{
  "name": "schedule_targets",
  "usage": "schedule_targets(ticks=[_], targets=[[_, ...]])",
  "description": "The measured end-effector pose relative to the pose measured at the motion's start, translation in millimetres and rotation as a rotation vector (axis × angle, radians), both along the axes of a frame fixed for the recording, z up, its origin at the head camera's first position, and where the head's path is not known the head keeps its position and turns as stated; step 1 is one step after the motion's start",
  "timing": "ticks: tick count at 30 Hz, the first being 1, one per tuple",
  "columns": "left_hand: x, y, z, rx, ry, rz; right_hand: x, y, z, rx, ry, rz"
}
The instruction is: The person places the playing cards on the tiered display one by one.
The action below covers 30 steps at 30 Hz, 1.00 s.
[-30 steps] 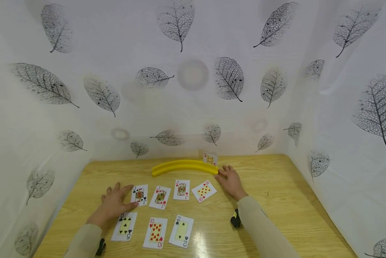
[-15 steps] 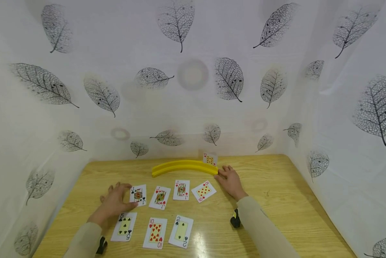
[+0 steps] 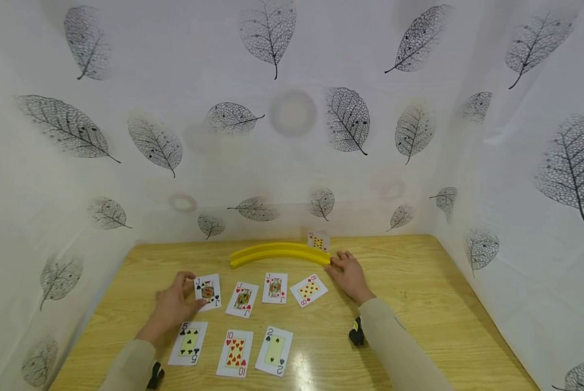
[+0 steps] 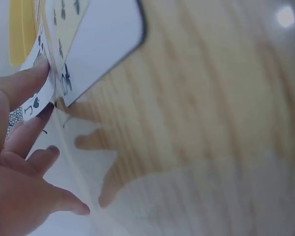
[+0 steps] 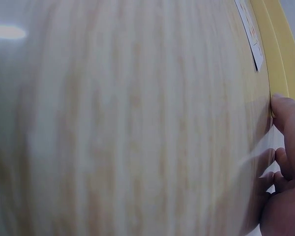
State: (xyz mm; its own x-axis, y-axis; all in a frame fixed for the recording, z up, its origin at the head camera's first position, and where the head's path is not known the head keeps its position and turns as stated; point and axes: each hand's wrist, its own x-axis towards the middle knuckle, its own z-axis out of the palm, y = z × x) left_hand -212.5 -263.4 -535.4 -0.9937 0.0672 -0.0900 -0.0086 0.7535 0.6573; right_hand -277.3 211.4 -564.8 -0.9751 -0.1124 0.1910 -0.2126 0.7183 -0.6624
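My left hand [image 3: 172,304] pinches the jack of spades [image 3: 207,292] at its left side. In the left wrist view the thumb lies on the face of this jack [image 4: 46,91], a finger is behind it, and the card bows slightly off the table. At the far side, my right hand [image 3: 350,277] grips the right end of a curved yellow card holder [image 3: 277,250]. Up close in the right wrist view, the thumb presses the front of the holder [image 5: 278,49]; the fingers behind are partly hidden. The ten of diamonds [image 3: 318,241] stands upright in the holder near that hand.
Face up lie the jack of hearts [image 3: 242,299], jack of diamonds [image 3: 274,288] and eight of diamonds [image 3: 309,290]. Nearer are the five of clubs [image 3: 188,343], ten of hearts [image 3: 235,352] and two of spades [image 3: 274,350]. A leaf-print curtain [image 3: 292,163] surrounds the wooden table [image 3: 419,304].
The left hand has closed on the jack of spades and shifted it slightly left and away, lifting it from the table. My right hand and the holder stay put.
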Motion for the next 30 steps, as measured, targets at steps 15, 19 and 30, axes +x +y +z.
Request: schedule_targets(ticks=[15,19,30], targets=[[1.6,7.5,-4.8,0.051,0.112,0.029,0.5,2,-1.8,0.018,0.006,-0.001],[1.8,10.1,-3.7,0.092,0.142,0.042,0.7,2,-2.0,0.013,0.006,0.001],[-3.3,18.6,2.7,0.155,0.179,0.050,-0.1,1,-1.3,0.017,0.006,0.003]])
